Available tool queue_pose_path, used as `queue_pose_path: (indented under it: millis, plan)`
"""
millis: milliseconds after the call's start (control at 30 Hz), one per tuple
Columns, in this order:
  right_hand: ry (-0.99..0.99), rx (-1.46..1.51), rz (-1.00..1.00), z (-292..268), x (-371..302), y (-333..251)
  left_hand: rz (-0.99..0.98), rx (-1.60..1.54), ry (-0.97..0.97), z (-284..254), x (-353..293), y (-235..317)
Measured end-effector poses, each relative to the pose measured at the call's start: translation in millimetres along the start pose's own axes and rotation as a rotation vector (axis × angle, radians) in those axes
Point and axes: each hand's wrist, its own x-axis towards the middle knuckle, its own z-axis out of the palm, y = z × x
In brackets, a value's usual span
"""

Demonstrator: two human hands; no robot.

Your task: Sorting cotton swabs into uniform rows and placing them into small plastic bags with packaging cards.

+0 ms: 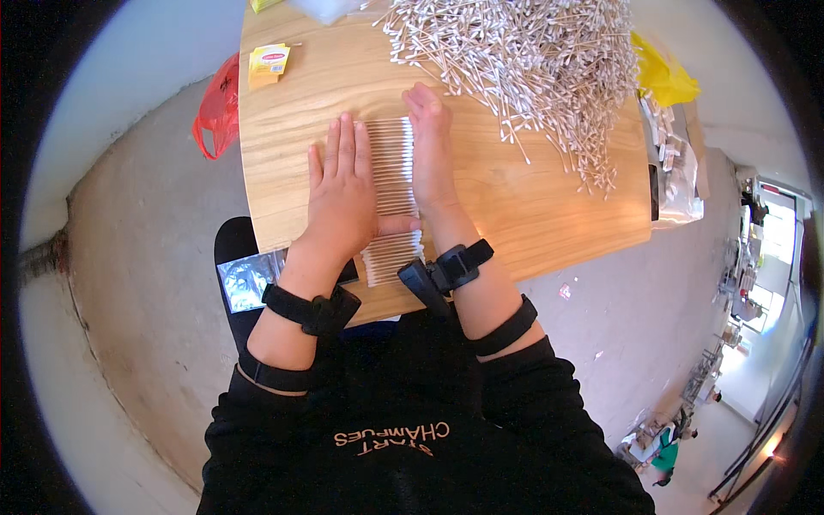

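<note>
A neat row of cotton swabs (393, 172) lies side by side on the wooden table (524, 223), its sticks running left to right. My left hand (342, 199) rests flat along the row's left ends, fingers straight and together, with the thumb stretched across the sticks near the row's close end. Along the right ends, my right hand (434, 159) stands on its edge, its fingers slightly bent and nothing seen in its grasp. The swab tips touch or nearly touch both hands. Part of the row is covered by the left thumb.
A big loose heap of cotton swabs (532, 60) spreads over the far right. Small yellow packets (269, 62) lie far left. A red plastic bag (220, 107) hangs by the left edge; a yellow bag (665, 73) and clear packaging (681, 180) are beyond the right edge.
</note>
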Motion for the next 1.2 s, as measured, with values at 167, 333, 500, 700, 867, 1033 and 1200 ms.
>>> queue_pose_path:
  millis: [167, 333, 500, 700, 867, 1033, 1200]
  plan:
    - [0.074, 0.407, 0.097, -9, -5, 0, -0.016, -0.055, 0.041, -3, -9, -6]
    - [0.086, 0.359, 0.075, -12, -19, -4, -0.109, -0.033, 0.049, -6, -22, -11]
    - [0.033, 0.203, 0.064, -12, -22, 8, -0.031, 0.016, 0.001, 0, -23, 5]
    - [0.122, 0.321, 0.05, -15, -34, 5, -0.053, -0.033, 0.045, 1, -28, -5]
    - [0.079, 0.169, 0.079, -25, -31, -13, 0.004, 0.004, 0.046, -4, -26, 4]
    - [-0.249, -0.284, -0.056, -40, -68, -126, -0.017, -0.141, 0.165, -21, -60, -13]
    - [-0.482, -0.244, -0.447, -60, -111, -248, 0.081, -0.235, 0.338, -33, -86, 4]
